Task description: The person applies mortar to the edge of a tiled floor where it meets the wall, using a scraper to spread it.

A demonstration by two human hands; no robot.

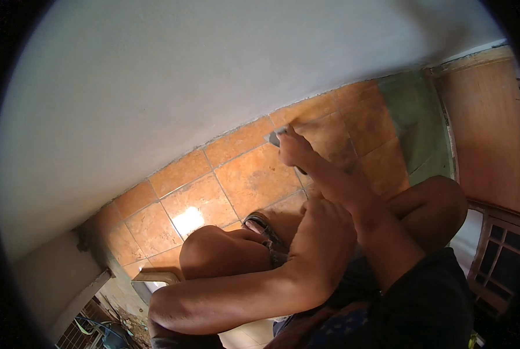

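My right hand point(295, 150) reaches out to the orange floor tiles point(245, 177) close to where they meet the white wall point(155, 87). It is closed on a small grey flat-bladed tool point(273, 138), and the blade tip touches the tile near a grout line. My left hand point(325, 244) is curled with its fingers closed. It rests on my right forearm and holds nothing that I can see. Both my knees are bent up in a squat.
A sandal point(261, 225) shows on my foot between my knees. A greenish floor patch point(414, 125) and a wooden panel point(484, 134) lie to the right. A wooden lattice frame point(498, 256) stands at the lower right, and clutter sits at the bottom left.
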